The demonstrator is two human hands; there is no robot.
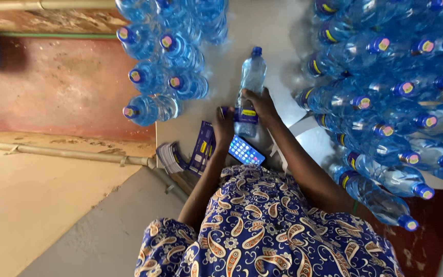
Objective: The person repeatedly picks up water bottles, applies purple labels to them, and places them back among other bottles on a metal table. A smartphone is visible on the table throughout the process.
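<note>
The person held a clear blue-capped water bottle [249, 90] lying on the pale bench [278, 31], and the work in hand looked like wrapping a dark blue label [245, 116] around the bottle's lower body. The right hand [260, 105] was closed over the side of the bottle just above the label band, fingers curled around the plastic and steadying it. The left hand [224, 125] was partly closed, its fingertips pressed against the label's edge on the other side; how much of the label it pinched could not be told. To do this step well, it seemed wise to keep the right hand firm so the bottle could not roll, and to smooth the label from one edge round to the other with the left so that it sat level and without creases. The bottle lay between the two hands, its cap pointing away from the person's body. Just beside the left wrist lay a phone [245, 151] with a lit screen, and further out on that side sat a stack of loose dark blue labels [202, 147]. Beyond the left hand lay a heap of bottles [162, 66]; a far larger heap [396, 97] lay near the right forearm.
</note>
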